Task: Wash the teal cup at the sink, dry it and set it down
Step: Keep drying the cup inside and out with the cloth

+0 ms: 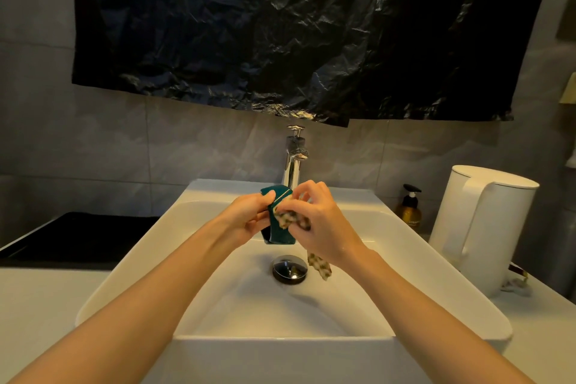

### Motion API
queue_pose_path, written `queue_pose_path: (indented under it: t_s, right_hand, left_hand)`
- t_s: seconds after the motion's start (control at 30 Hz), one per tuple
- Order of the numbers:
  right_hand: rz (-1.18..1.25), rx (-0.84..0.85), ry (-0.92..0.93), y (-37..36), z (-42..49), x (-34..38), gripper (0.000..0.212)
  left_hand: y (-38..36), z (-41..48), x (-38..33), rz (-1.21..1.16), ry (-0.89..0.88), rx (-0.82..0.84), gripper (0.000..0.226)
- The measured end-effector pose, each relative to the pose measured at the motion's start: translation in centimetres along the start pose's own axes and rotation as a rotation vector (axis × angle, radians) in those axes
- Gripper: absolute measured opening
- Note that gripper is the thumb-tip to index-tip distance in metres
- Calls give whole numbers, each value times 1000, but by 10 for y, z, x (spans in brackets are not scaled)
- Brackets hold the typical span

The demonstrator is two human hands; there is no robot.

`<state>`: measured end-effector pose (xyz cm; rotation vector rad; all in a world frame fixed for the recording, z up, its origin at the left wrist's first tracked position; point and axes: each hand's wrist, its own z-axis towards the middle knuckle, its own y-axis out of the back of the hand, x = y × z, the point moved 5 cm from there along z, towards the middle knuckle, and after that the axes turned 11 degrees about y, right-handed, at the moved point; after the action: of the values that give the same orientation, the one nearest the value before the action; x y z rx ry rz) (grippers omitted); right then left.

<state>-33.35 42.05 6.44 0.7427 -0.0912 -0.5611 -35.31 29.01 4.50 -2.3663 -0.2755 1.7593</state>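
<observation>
Centrally, head view: the left hand grips the teal cup above the white sink, before the chrome faucet, fingers curled round its side. The right hand's fingers pinch a checkered cloth against the cup. A white kettle and pump bottle stand on the counter, right.

Both hands hold the teal cup and patterned cloth over the sink.

Dim warm light, glare on crumpled black plastic, wide-angle edge bending.
</observation>
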Motion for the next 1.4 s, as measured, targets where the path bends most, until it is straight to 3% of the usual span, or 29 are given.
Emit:
queue_pose_path:
  t_s: [0.1,0.27,0.47,0.6,0.77,0.97,1.13,1.3,1.4]
  right_hand:
    - [-2,-15,27,-1,1,-1,26]
    - [92,-116,-262,0,4,-16,28]
    - [58,-27,-75,0,-2,-5,30]
    - [53,-122,-215,3,5,-13,23]
    - [98,-76,-385,4,6,-26,26]
    - [144,1,-220,5,2,-19,24]
    - [176,-46,-482,6,6,-37,28]
    - [189,-15,-300,10,3,-22,21]
    - [202,-52,-414,5,5,-37,22]
  left_hand:
    - [3,0,-2,-42,3,-6,22]
    - [-6,-1,1,54,3,76,20]
    - [0,2,-1,56,-40,90,19]
    - [-11,-2,0,217,-93,176,15]
    - [-22,0,9,474,-146,240,24]
    - [-20,0,8,537,-195,205,32]
    - [-26,-3,11,627,-221,242,26]
    - [-27,-5,13,620,-215,251,23]
    - [-29,-10,13,664,-230,261,24]
